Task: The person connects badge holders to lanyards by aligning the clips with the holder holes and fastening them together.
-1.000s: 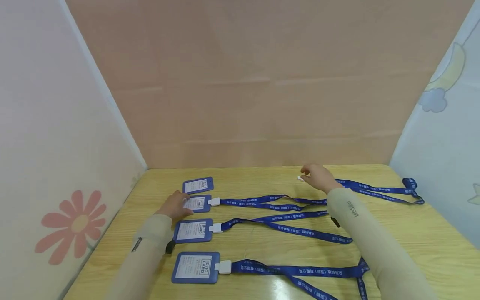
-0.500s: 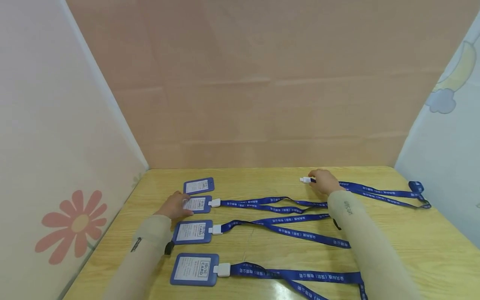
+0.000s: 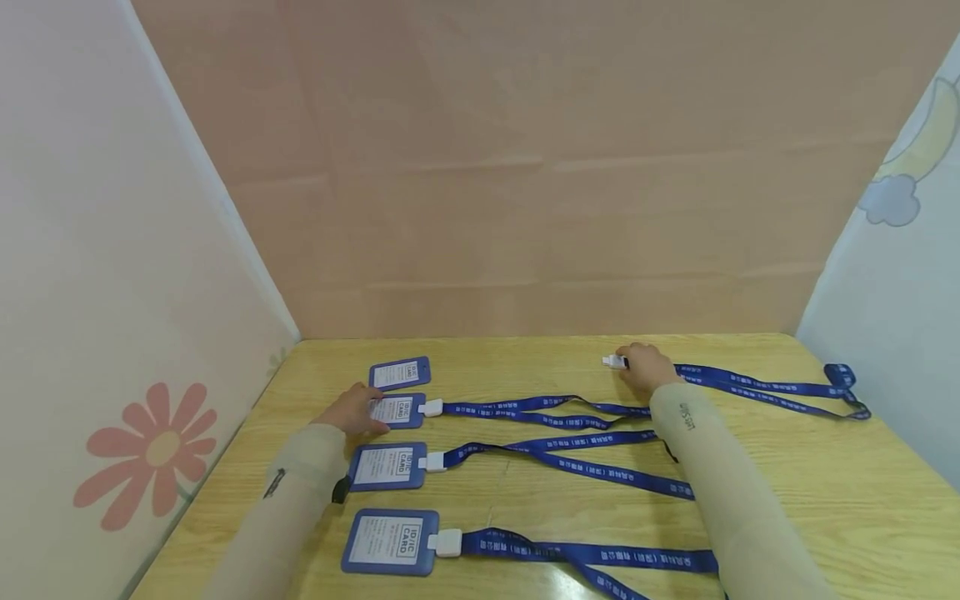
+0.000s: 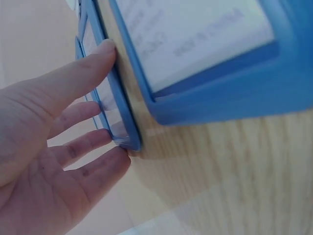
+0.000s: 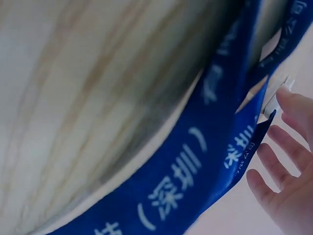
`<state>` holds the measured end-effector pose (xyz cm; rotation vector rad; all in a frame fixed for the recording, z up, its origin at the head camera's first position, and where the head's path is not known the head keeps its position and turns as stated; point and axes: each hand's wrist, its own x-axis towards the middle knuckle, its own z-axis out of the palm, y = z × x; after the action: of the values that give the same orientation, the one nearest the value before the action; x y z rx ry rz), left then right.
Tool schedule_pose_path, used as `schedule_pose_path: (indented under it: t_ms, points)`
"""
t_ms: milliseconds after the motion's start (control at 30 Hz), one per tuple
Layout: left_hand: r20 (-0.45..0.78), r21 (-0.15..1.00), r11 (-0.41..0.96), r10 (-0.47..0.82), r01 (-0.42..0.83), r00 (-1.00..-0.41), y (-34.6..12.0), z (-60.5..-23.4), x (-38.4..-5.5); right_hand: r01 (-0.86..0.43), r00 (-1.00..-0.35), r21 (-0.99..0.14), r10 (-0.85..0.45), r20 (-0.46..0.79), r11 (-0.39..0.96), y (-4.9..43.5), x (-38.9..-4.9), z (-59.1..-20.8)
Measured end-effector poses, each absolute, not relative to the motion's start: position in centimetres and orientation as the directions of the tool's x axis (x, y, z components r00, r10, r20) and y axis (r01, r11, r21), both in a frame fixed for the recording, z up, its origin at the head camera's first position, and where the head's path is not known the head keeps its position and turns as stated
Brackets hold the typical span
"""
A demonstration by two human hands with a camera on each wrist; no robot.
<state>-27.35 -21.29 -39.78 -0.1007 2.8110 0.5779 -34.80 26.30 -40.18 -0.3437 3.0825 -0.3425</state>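
Observation:
My left hand (image 3: 351, 410) lies at the left end of a blue ID card holder (image 3: 405, 410), second from the back, with thumb and fingers at its opposite long edges. In the left wrist view the thumb is on the near edge of that card holder (image 4: 117, 107), the fingers beyond it. A white clip (image 3: 432, 407) joins it to a blue lanyard (image 3: 480, 408). At the back right my right hand (image 3: 647, 367) pinches the white clip (image 3: 616, 362) of another blue lanyard (image 3: 765, 385). In the right wrist view, thumb and forefinger meet at this clip (image 5: 270, 104).
A loose card holder (image 3: 400, 373) without a lanyard lies behind the left hand. Nearer, two more card holders (image 3: 387, 466) (image 3: 390, 542) lie clipped to lanyards stretching right beneath the right forearm. Walls stand left, right and behind the wooden table (image 3: 525, 358).
My right hand has come down on the white clip, which has moved slightly right, its lanyard shifting right too. The left hand has stayed at its card holder.

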Motion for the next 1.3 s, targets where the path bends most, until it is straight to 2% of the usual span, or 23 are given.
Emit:
schedule_pose_path:
  t_ms: [533,733,1067,1300]
  points:
    - [-0.284,0.377,0.923,0.03,-0.083,-0.958,-21.2,-39.3,-27.6,-0.215,-0.977,-0.145,-0.214,0.021,0.966,26.5,-34.9,-41.1]
    - [-0.277,0.381,0.919,0.004,-0.105,-0.961,-21.1,-39.7,-27.6,-0.204,-0.979,-0.154,-0.205,0.012,0.967,26.7,-34.7,-41.2]
    - [-0.233,0.391,0.918,0.026,-0.069,-0.972,-21.5,-40.4,-28.1,-0.211,-0.977,-0.133,-0.214,-0.006,0.968,27.4,-34.6,-41.0]
    - [-0.23,0.39,0.919,0.031,-0.063,-0.973,-21.4,-40.2,-28.3,-0.215,-0.977,-0.164,-0.214,0.027,0.963,27.7,-34.7,-40.2]
